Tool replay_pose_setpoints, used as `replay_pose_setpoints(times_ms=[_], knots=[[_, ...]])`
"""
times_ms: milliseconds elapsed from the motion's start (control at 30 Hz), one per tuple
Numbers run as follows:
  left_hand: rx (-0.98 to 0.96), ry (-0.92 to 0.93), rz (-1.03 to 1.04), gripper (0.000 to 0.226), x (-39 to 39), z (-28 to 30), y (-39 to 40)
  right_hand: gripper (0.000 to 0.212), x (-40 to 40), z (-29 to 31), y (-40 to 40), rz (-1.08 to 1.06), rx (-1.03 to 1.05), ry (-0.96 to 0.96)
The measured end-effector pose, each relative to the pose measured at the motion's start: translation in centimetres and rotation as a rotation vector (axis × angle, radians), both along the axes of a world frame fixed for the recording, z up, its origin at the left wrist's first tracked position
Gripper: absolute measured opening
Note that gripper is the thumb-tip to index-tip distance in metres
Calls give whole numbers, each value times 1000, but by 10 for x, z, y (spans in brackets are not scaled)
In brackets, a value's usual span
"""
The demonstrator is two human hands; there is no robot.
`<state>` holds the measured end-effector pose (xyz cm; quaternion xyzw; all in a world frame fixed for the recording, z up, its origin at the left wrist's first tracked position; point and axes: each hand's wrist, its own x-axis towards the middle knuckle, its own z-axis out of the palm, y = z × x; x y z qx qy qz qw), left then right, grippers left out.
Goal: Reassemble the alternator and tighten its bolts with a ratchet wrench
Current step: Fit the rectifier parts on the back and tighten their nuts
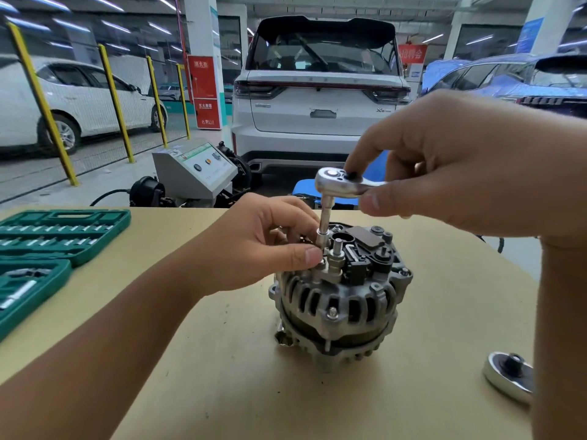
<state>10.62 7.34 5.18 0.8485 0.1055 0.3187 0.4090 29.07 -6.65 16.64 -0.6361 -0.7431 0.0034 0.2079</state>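
Note:
A silver alternator (341,300) stands upright on the tan table (222,360), its black rear parts and studs facing up. A chrome ratchet wrench (341,184) sits above it, its extension and socket (323,230) running down onto a bolt at the alternator's top left. My right hand (451,163) grips the wrench handle, index finger on the black switch of its head. My left hand (270,246) pinches the socket's lower end between thumb and fingers.
An open green socket set case (47,246) lies at the table's left edge. A round metal magnetic dish (508,376) with a dark part on it sits at the right. Beyond the table stand a grey test machine (197,176), a white car and yellow fence posts.

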Motion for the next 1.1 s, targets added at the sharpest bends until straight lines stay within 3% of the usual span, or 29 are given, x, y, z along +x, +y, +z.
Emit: replay_pose_setpoints(times_ms=[167, 300, 467, 833, 1100], knots=[[53, 23, 9, 21, -1, 1, 0, 18, -1, -2, 3, -28, -14, -39], [117, 23, 5, 2, 3, 1, -4, 13, 1, 0, 0, -55, -3, -35], [202, 65, -12, 1, 4, 1, -4, 16, 1, 1, -3, -73, -26, -3], [159, 24, -20, 6, 5, -1, -4, 21, 3, -1, 1, -104, -29, 7], [78, 7, -8, 6, 5, 0, -6, 37, 5, -2, 6, -115, -12, -68]])
